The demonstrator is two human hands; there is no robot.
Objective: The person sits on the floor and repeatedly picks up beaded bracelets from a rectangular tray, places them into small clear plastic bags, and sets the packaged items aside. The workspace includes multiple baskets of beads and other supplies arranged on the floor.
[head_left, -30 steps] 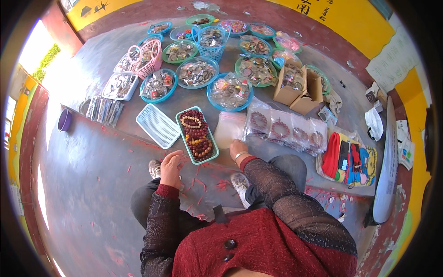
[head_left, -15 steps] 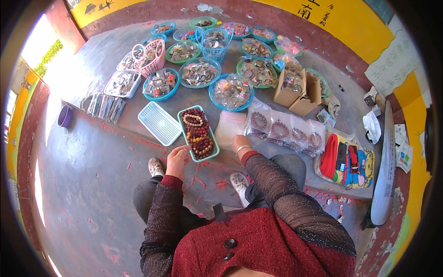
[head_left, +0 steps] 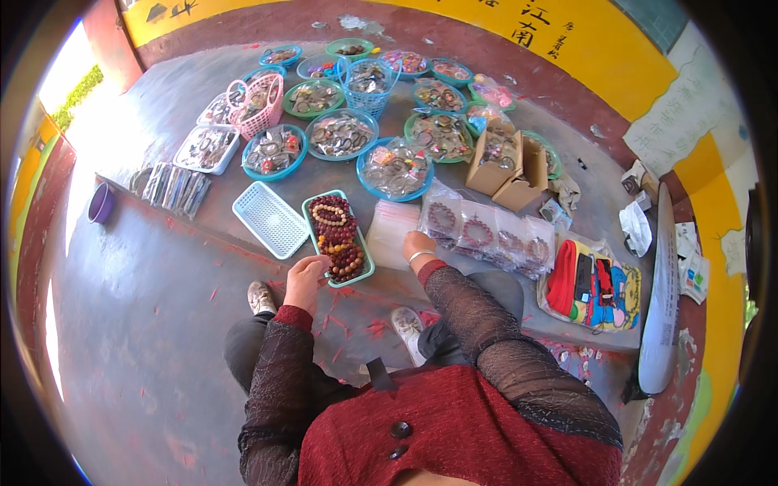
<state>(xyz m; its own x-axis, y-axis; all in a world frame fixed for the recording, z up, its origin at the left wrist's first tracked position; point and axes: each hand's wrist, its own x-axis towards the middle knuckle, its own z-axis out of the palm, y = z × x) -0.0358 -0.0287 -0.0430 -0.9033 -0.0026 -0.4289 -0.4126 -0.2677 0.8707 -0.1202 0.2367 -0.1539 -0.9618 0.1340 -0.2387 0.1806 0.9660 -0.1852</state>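
My left hand (head_left: 306, 282) is at the near left corner of a green plastic basket (head_left: 369, 270), its fingers drawn together; whether anything is in them is too small to tell. Bead bracelets (head_left: 334, 235) in dark red, tan and amber fill that basket. Wearing a light bangle, my right hand (head_left: 418, 245) is closed beside a stack of clear plastic bags (head_left: 391, 230); its fingertips are hidden. Bagged bead bracelets (head_left: 476, 230) lie in a row just to its right. An empty pale blue basket (head_left: 272, 219) sits left of the green one.
Round basins (head_left: 395, 168) and baskets (head_left: 258, 113) of small packaged goods spread across the raised floor behind. Open cardboard boxes (head_left: 519, 182) stand at right, with a colourful bag (head_left: 592, 285) nearer. A purple bowl (head_left: 101, 203) is at far left. The step's edge runs before me.
The whole view has shifted slightly, moving the scene left. My left hand stays by the green basket's corner and my right hand by the plastic bags; both have barely moved relative to them.
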